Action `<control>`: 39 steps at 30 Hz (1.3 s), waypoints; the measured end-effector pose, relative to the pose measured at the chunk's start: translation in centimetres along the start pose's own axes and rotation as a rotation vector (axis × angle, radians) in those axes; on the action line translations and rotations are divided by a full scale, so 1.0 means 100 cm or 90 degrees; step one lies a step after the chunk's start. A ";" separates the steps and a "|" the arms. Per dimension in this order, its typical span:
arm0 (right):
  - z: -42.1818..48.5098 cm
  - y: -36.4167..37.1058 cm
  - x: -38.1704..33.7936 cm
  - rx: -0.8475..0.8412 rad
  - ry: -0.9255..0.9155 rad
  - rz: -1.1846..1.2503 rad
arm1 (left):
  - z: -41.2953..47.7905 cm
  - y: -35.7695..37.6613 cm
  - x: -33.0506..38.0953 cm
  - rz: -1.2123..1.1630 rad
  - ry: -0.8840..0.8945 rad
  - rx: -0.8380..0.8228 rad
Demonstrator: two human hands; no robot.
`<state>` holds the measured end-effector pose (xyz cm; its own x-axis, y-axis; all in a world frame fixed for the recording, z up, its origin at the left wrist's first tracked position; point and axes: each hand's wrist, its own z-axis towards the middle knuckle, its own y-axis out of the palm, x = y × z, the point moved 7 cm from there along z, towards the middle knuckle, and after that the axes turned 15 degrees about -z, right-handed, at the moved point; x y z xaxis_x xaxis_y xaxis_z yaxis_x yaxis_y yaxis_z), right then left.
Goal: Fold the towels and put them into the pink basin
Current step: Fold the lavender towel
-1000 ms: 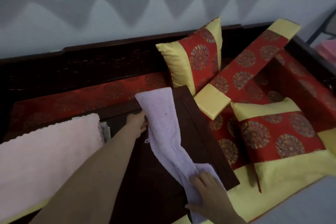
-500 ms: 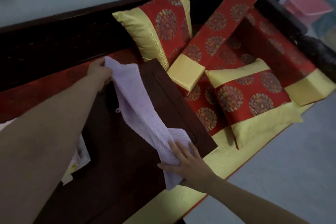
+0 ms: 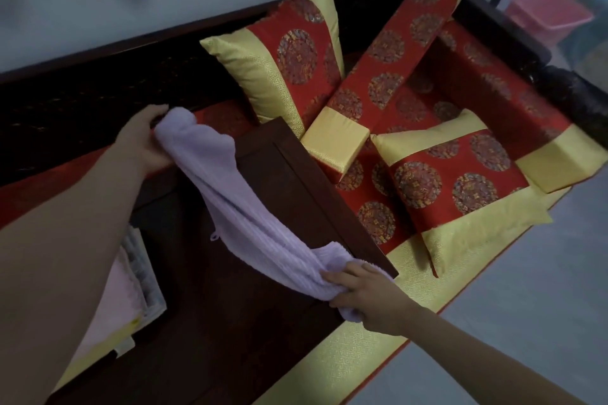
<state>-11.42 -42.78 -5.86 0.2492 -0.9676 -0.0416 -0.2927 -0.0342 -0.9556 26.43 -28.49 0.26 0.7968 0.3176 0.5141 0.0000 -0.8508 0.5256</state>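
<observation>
A lilac towel [image 3: 243,207] stretches in a loose band across the dark wooden low table [image 3: 306,187] on the sofa. My left hand [image 3: 144,138] grips its far end near the sofa back. My right hand [image 3: 368,296] holds the near end at the table's front corner, with the cloth bunched under the fingers. A pale pink towel [image 3: 112,312] lies at the left, partly hidden behind my left forearm. The pink basin [image 3: 549,15] stands on the floor at the far right, beyond the sofa's armrest.
Red and gold cushions [image 3: 289,56] are piled on the right half of the sofa. A stack of papers [image 3: 144,276] lies beside the pink towel. The dark wooden sofa back [image 3: 82,89] runs behind. Grey floor [image 3: 526,306] lies to the right.
The view has swung right, bringing the pink basin into sight. My left hand has carried the far end of the lilac towel up toward the sofa back; my right hand keeps the near end.
</observation>
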 end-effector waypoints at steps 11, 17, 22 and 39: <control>-0.027 0.009 0.054 -0.011 0.397 0.285 | 0.005 -0.043 0.085 0.146 0.456 0.275; -0.029 0.009 0.055 -0.015 0.339 0.383 | -0.015 -0.045 0.092 0.136 0.518 0.305; -0.039 -0.008 0.042 0.088 0.284 0.236 | -0.039 -0.030 0.086 0.110 0.471 0.265; -0.054 0.057 -0.036 0.058 1.004 1.189 | -0.113 0.016 -0.005 0.170 0.325 0.119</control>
<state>-18.99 -40.84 -9.62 -0.6815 0.6312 -0.3703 0.7234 0.6574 -0.2109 19.21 -25.23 8.54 0.3927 0.2052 0.8965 -0.0168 -0.9730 0.2300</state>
